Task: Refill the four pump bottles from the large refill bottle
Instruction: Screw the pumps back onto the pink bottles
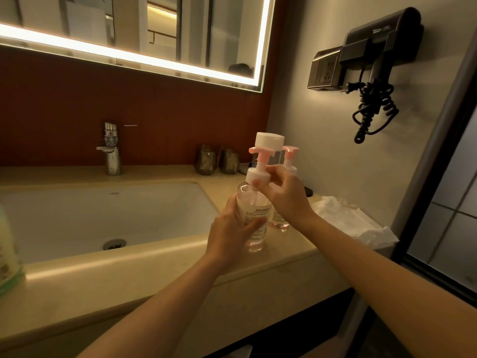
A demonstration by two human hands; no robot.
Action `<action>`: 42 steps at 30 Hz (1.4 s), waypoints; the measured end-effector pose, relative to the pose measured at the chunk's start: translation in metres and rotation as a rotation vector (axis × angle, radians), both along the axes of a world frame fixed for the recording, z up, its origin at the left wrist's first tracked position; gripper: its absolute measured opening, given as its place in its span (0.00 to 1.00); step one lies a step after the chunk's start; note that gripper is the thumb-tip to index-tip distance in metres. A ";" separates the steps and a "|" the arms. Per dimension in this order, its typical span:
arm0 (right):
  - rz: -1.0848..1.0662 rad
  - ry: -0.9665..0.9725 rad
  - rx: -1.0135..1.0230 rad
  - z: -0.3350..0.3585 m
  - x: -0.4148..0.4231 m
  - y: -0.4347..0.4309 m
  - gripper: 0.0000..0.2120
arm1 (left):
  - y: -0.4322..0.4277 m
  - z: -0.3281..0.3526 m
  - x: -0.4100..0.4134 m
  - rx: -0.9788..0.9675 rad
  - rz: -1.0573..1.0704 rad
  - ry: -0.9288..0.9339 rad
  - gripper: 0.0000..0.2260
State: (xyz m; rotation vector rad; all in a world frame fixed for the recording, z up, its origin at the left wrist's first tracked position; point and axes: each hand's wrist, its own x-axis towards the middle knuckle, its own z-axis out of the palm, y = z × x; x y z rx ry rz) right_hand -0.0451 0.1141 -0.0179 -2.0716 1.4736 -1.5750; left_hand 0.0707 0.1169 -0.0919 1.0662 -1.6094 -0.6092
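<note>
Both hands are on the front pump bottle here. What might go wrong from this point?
1. The right hand pinches the pump collar while the left hand grips the front pump bottle; a sudden release may slop liquid onto the counter.
2. The second pump bottle stands close behind the right wrist and may get knocked over.
3. The refill bottle sits across the sink; carrying it over may drip.

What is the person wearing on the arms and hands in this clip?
Nothing that shows: no gloves, rings, watch or bracelet on the left hand or right hand. The left forearm and right forearm are bare to the picture's edge, with no sleeve in view. The fingers carry no tape or markings.
</note>
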 end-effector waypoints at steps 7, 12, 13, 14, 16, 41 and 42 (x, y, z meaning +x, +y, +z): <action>0.010 0.035 0.030 0.007 0.007 0.003 0.22 | 0.000 -0.001 0.000 -0.008 -0.003 0.009 0.29; 0.040 0.000 -0.011 -0.001 0.003 0.003 0.18 | -0.001 -0.002 0.000 0.009 -0.005 0.013 0.29; 0.022 -0.001 -0.018 -0.001 0.004 0.001 0.19 | 0.000 -0.002 0.000 0.012 -0.007 0.014 0.29; 0.004 0.001 -0.019 0.000 0.004 0.000 0.20 | 0.000 -0.001 -0.001 0.012 -0.009 0.014 0.30; -0.047 0.027 -0.012 0.003 0.006 -0.002 0.23 | 0.000 -0.001 -0.002 0.007 -0.008 0.012 0.30; 0.021 -0.018 0.024 0.003 0.006 0.007 0.18 | -0.001 -0.002 0.000 0.002 0.003 0.002 0.29; 0.003 -0.017 0.004 0.002 0.006 0.006 0.19 | -0.001 -0.002 -0.001 0.001 0.002 0.003 0.29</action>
